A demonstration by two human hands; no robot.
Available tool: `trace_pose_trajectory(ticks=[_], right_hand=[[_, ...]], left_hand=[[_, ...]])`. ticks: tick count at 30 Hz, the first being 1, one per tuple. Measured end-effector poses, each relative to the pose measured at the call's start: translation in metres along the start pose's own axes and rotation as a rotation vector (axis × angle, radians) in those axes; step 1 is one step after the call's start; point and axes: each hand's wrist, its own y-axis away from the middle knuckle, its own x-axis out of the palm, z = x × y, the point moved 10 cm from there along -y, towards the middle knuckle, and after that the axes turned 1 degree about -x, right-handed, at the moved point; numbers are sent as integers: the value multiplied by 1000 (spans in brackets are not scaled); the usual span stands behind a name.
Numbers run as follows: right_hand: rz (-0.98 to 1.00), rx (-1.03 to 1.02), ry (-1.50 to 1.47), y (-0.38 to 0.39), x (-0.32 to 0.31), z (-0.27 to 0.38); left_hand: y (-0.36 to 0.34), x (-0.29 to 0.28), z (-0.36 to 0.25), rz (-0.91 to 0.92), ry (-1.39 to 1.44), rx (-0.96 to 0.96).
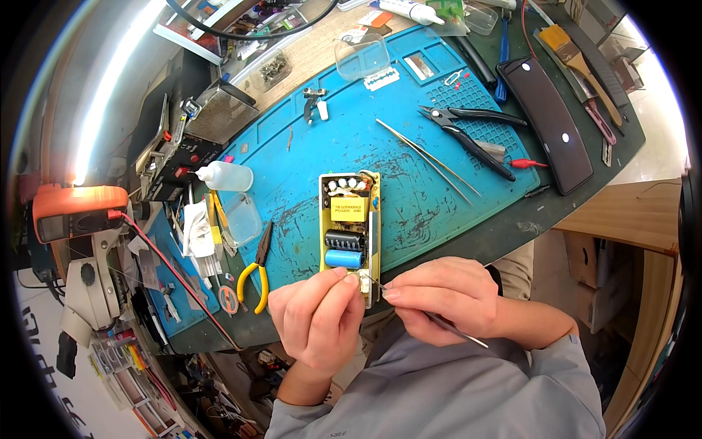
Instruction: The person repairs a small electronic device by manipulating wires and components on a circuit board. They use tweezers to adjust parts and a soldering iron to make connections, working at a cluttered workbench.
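Observation:
A power supply circuit board (322,212) lies on the blue work mat with its short end toward me. It carries a yellow transformer (349,210), a black cylindrical part (344,240) and a blue cylindrical capacitor (344,258). At its near end, my left hand (319,314) has thumb and fingers pinched together; what they hold is hidden. My right hand (450,300) is closed around a slim metal tool (461,333), its thin tip reaching the board's near end beside my left fingertips. Whether the tool is tweezers or a pick I cannot tell.
Right of the board lie tweezers (424,156), black-handled cutters (472,135) and a dark phone (545,124). To the left are yellow-handled pliers (259,271), a white squeeze bottle (227,176) and a clear tray (241,219). An orange meter (80,212) stands far left, its red lead trailing down.

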Motion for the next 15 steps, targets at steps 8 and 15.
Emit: trace_pose_trajectory(ticks=[8, 15], right_hand=[[-3, 14, 7, 0, -1, -1], [-16, 72, 6, 0, -3, -5]], left_hand=[[2, 0, 1, -20, 3, 18], [2, 1, 2, -22, 1, 3]])
